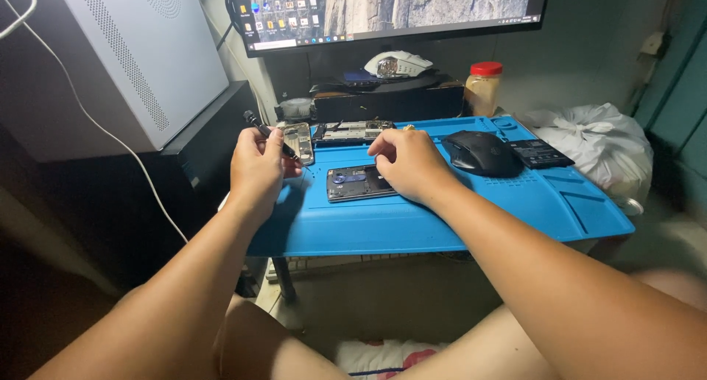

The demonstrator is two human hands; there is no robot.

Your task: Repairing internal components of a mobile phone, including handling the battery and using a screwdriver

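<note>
Your head camera looks forward and down from above your lap, close over the blue mat (456, 218), with your forearms reaching in from the bottom edge and the monitor (390, 12) cut off at the top.

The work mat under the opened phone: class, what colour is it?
The mat is bright blue, seen in the head view.

left hand (255, 168): fist curled, fingers pinched closed, forearm extended forward
right hand (409, 165): palm down, fingers bent, arm outstretched
</note>
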